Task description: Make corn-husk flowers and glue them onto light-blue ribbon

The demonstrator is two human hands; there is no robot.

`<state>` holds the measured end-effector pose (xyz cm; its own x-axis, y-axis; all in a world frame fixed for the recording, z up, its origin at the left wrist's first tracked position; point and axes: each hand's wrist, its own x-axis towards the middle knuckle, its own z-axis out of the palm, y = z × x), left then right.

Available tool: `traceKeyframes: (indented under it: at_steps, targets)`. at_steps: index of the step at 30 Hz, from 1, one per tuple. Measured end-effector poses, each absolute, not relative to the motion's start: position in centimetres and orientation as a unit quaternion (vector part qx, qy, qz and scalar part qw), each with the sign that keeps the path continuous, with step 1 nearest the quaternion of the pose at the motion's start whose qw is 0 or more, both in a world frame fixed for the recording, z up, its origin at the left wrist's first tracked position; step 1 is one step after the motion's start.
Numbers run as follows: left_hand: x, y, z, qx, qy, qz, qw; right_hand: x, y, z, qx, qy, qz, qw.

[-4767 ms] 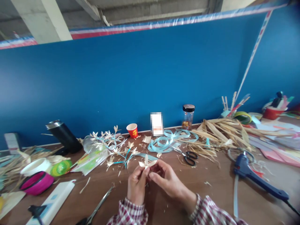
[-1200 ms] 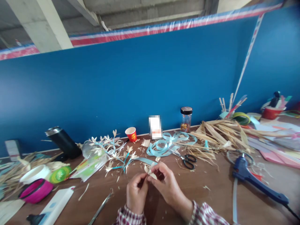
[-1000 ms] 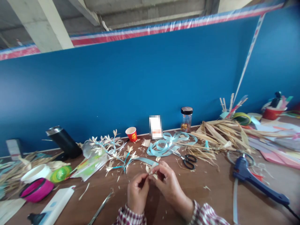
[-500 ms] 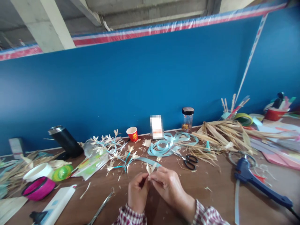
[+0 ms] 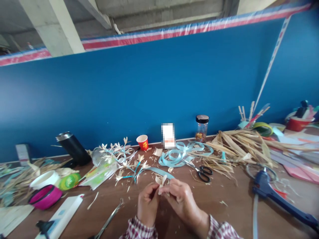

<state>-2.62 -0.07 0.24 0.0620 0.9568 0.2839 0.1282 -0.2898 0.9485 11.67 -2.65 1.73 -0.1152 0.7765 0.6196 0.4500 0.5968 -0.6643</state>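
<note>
Between my two hands, low in the middle of the head view, is a small cream-coloured husk flower point(image 5: 160, 181), its petals pointing up. My left hand point(image 5: 147, 203) pinches its base between thumb and fingers. My right hand point(image 5: 179, 198) closes on the same base from the other side, fingertips touching it. Just beyond lies a flower branch point(image 5: 135, 172) with a blue-wrapped stem and cream blooms. A light blue ribbon point(image 5: 174, 157) is looped behind my hands, and black-handled scissors point(image 5: 204, 174) rest at its right end.
A blue glue gun point(image 5: 281, 199) lies at the right, with dried corn husks point(image 5: 239, 146) behind it. Tweezers or metal scissors point(image 5: 109, 217) lie left of my hands. A red paper cup point(image 5: 142, 142), a lidded jar point(image 5: 201, 128) and a black flask point(image 5: 73, 148) stand along the blue partition point(image 5: 149, 89).
The view has shifted slightly, so everything sits a little further right. My right fingers have moved a bit on the husk flower, whose petals look more spread; both hands stay together.
</note>
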Motion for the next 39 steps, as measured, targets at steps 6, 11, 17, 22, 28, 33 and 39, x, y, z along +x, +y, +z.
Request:
traceKeyframes:
  at_steps: [6,11,17,22,28,33,39]
  targets:
    - [-2.4,-0.3,0.2,0.564,0.447,0.532,0.446,11.5,-3.0,2.2,-0.407,-0.720,0.143,0.544]
    - [-2.4,-0.2,0.6,0.577,0.446,0.530,0.434,11.5,-2.9,2.3,-0.404,-0.714,0.136,0.555]
    - [-2.4,-0.3,0.4,0.577,0.464,0.517,0.430,11.5,-2.9,1.9,-0.406,-0.724,0.114,0.547]
    - [-2.6,-0.3,-0.4,0.575,0.459,0.494,0.463,11.5,-2.9,1.6,-0.396,-0.738,0.093,0.538]
    - [-2.6,-0.1,-0.6,0.569,0.432,0.504,0.486,11.4,-2.9,1.5,-0.403,-0.757,0.090,0.507]
    - [-2.3,0.2,-0.4,0.432,0.397,0.532,0.611,11.8,-3.5,2.5,-0.401,-0.719,0.146,0.548]
    - [-2.1,-0.1,0.7,0.285,0.345,0.457,0.768,12.1,-2.9,3.2,-0.390,-0.607,0.374,0.582]
